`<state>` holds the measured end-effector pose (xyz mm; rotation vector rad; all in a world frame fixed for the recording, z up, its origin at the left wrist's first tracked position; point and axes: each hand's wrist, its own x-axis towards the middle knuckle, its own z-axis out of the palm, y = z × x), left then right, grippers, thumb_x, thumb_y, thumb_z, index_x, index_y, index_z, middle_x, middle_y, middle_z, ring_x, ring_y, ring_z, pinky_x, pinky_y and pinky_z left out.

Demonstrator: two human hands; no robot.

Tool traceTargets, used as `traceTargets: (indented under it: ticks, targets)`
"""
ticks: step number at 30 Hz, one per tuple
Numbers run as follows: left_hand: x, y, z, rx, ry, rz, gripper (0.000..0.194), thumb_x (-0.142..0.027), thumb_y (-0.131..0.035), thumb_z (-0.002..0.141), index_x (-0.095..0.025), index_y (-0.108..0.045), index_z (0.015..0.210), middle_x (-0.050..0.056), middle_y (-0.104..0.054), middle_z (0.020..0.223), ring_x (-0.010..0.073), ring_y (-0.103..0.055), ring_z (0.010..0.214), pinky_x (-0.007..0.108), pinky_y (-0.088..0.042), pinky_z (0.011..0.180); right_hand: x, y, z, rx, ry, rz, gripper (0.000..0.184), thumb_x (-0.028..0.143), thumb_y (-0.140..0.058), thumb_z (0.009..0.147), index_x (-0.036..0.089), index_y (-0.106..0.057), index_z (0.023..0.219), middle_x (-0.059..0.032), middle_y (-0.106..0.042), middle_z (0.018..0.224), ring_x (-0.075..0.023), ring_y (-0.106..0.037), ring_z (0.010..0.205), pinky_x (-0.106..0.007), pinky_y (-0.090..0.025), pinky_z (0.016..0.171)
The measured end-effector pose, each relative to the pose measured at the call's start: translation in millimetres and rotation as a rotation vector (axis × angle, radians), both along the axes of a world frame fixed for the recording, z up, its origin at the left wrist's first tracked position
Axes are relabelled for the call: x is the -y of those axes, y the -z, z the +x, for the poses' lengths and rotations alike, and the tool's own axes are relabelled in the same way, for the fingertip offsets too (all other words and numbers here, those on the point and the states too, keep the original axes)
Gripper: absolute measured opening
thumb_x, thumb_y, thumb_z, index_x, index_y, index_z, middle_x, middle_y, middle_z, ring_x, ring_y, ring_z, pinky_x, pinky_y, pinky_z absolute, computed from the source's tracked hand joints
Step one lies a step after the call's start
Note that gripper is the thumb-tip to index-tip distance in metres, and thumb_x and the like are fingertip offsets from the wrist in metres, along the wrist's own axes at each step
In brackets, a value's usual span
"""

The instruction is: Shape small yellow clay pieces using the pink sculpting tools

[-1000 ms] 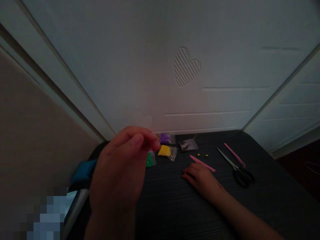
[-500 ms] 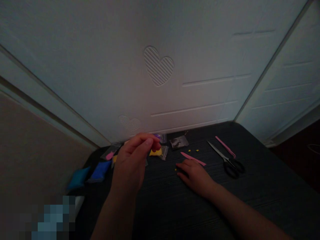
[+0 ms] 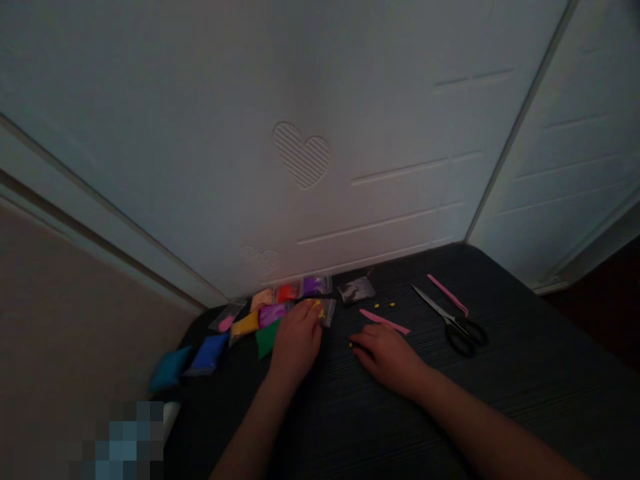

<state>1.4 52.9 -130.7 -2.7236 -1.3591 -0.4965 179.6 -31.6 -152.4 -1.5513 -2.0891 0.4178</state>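
My left hand (image 3: 299, 337) rests over a small clear zip bag of yellow modelling clay (image 3: 327, 309), its bent fingertips closed on the yellow part and hiding much of it. On the dark tabletop lies my right hand (image 3: 389, 348), thumb and forefinger closed around a tiny yellow clay piece (image 3: 351, 345). Just beyond that hand is a pink plastic modelling knife (image 3: 384, 321). Two more yellow clay bits, one (image 3: 377, 306) and another (image 3: 393, 305), lie past the knife. A green clay bag (image 3: 267, 338) is partly covered by the left hand.
Bags of purple (image 3: 315, 286), red (image 3: 288, 293), orange-yellow (image 3: 245, 325) and blue clay (image 3: 207, 353) sit to the left. A grey-looking bag (image 3: 357, 290) lies near the white wall panel (image 3: 380, 220). Black-handled scissors (image 3: 447, 319) and another pink tool (image 3: 449, 295) are at right.
My left hand has come down from above the table onto the yellow clay bag, uncovering other bags. The right hand stays by the tiny yellow piece, fingertips closer together. The view has shifted slightly.
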Motion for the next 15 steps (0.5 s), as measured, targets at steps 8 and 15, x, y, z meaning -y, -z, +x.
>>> traceTargets:
  ticks: [8, 15]
  targets:
    - [5, 26.0, -8, -0.156, 0.041, 0.01, 0.041, -0.028, -0.032, 0.086, -0.018, -0.038, 0.125, 0.004, -0.039, 0.132, 0.0222, -0.027, 0.125, 0.045, -0.021, 0.103, -1, 2.4, -1, -0.003, -0.004, -0.01, 0.025, 0.025, -0.043, 0.083, 0.022, -0.057, 0.103, -0.0038, -0.06, 0.087, -0.016, -0.053, 0.086, -0.031, -0.037, 0.08]
    - [8, 23.8, -7, -0.149, 0.041, -0.024, 0.038, -0.033, -0.033, 0.086, -0.023, -0.044, 0.12, 0.0, -0.043, 0.13, 0.0229, -0.027, 0.125, 0.046, -0.016, 0.104, -3, 5.6, -2, -0.016, -0.003, -0.022, 0.023, 0.024, -0.043, 0.083, 0.023, -0.058, 0.101, -0.0028, -0.06, 0.085, -0.0158, -0.053, 0.083, -0.031, -0.038, 0.079]
